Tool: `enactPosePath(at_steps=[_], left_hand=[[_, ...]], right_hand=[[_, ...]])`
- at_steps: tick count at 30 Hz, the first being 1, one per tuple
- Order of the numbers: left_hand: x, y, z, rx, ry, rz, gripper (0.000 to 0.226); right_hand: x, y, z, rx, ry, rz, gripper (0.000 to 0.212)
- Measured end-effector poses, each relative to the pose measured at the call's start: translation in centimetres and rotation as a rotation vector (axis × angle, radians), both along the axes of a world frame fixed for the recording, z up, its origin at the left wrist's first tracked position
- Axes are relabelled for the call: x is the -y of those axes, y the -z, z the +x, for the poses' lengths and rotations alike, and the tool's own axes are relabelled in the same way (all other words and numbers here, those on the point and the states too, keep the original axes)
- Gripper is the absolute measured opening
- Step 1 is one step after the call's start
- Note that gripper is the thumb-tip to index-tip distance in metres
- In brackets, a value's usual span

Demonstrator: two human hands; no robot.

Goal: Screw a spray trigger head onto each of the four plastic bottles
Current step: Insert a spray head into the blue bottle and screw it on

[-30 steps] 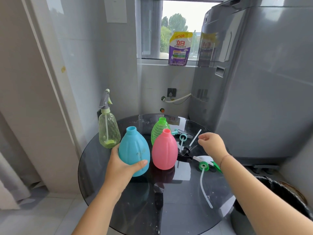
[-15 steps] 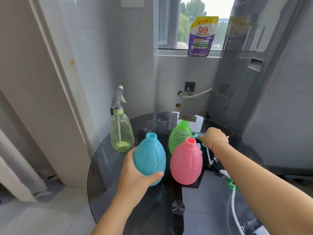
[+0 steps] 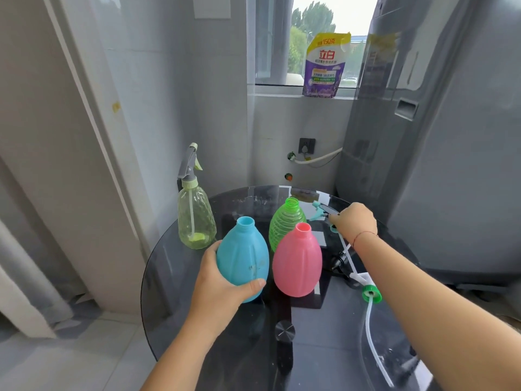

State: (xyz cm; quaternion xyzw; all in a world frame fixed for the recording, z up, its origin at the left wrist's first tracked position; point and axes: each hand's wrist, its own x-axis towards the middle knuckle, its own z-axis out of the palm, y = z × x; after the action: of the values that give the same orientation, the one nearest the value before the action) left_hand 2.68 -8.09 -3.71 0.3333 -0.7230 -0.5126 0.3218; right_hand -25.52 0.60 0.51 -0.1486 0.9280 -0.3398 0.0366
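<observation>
Round dark glass worktop (image 3: 174, 280) carries 4 bottles; only the clear bottle (image 3: 195, 218) wears a head. Since a second ago the right hand (image 3: 355, 221) has reached back and closed its fingers on the teal trigger head (image 3: 320, 210) behind the green bottle (image 3: 286, 221). Left hand (image 3: 222, 283) keeps its fingers wrapped round the blue bottle (image 3: 243, 255), likely next to be capped.

a round dark glass table (image 3: 197, 320) carries four bottles: clear (image 3: 195, 218), blue (image 3: 243, 258), green (image 3: 284, 222), pink (image 3: 297, 263). loose trigger heads, black (image 3: 339, 262) and green-capped (image 3: 370, 292), lie at right.
</observation>
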Motion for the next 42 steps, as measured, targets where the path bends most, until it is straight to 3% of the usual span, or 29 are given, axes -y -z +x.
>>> enactPosePath(at_steps=[5,7,12,16,24,33,42], left_hand=[[-0.8,-1.0,0.8,-0.032,-0.031,-0.01,0.087],[-1.5,-1.6,1.3,-0.047,-0.021,-0.017,0.086],[-4.4,-3.0,2.2,-0.06,0.106,-0.037,0.082],[-7.6,-3.2,2.6,0.002,0.249,-0.076,0.08],[-10.4,-2.3,2.9,0.142,0.331,-0.109,0.087],[-9.9,-1.7,2.4,0.19,0.343,-0.116,0.088],[-9.5,-2.0,2.0,0.002,0.404,0.12,0.085]], right_hand=[[-3.0,-2.4,1.1,0.102,0.011,-0.255,0.029],[-4.9,-3.2,2.2,0.193,0.011,-0.454,0.032],[-9.4,-5.6,6.2,0.442,-0.07,-0.849,0.016],[-12.0,-6.4,9.3,0.553,-0.217,-1.047,0.014],[-13.6,-9.6,13.3,0.562,-0.476,-1.3,0.015],[-13.5,-10.6,13.8,0.439,-0.542,-1.426,0.015],[-11.1,-6.4,15.4,0.569,-0.63,-1.094,0.03]])
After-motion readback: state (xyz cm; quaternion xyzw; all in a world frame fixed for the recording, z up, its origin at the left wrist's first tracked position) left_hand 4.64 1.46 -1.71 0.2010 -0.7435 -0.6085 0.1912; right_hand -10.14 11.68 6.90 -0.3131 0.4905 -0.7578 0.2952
